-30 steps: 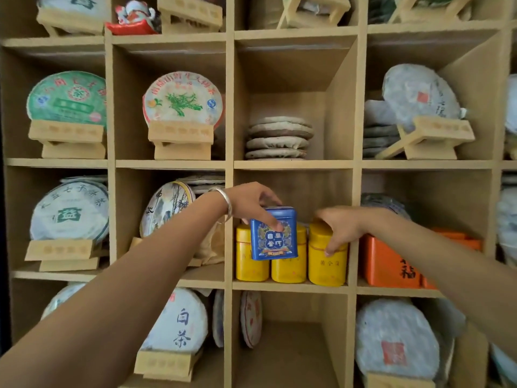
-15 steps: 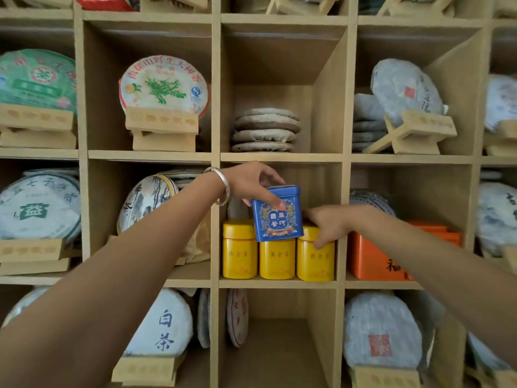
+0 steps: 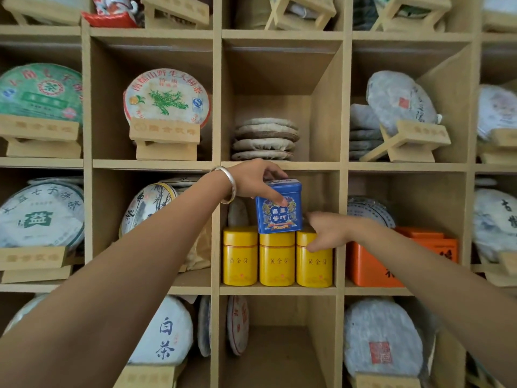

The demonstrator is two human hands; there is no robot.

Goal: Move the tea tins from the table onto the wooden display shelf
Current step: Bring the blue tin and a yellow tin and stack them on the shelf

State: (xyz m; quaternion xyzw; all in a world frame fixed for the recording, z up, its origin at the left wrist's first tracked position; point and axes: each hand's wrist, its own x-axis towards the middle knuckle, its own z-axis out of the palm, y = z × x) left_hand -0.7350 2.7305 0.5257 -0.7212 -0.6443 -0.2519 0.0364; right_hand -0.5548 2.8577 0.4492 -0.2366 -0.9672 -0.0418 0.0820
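Three yellow tea tins stand side by side in the middle cubby of the wooden display shelf (image 3: pixel 277 289): left (image 3: pixel 240 259), middle (image 3: pixel 277 261), right (image 3: pixel 316 266). A blue tea tin (image 3: pixel 279 212) rests on top of the middle and right yellow tins, and my left hand (image 3: pixel 253 182), with a silver bangle on its wrist, grips it from above. My right hand (image 3: pixel 326 231) lies over the lid of the right yellow tin with the thumb on its front; whether it grips the tin is unclear.
An orange tin (image 3: pixel 369 264) fills the cubby to the right. Wrapped round tea cakes on wooden stands (image 3: pixel 165 135) occupy the surrounding cubbies. A stack of flat tea cakes (image 3: pixel 264 140) lies in the cubby above. The cubby below holds upright cakes (image 3: pixel 237 324) at its left side.
My left hand has lifted the blue tin from in front of the yellow tins up onto their lids. My right hand stays at the right yellow tin.
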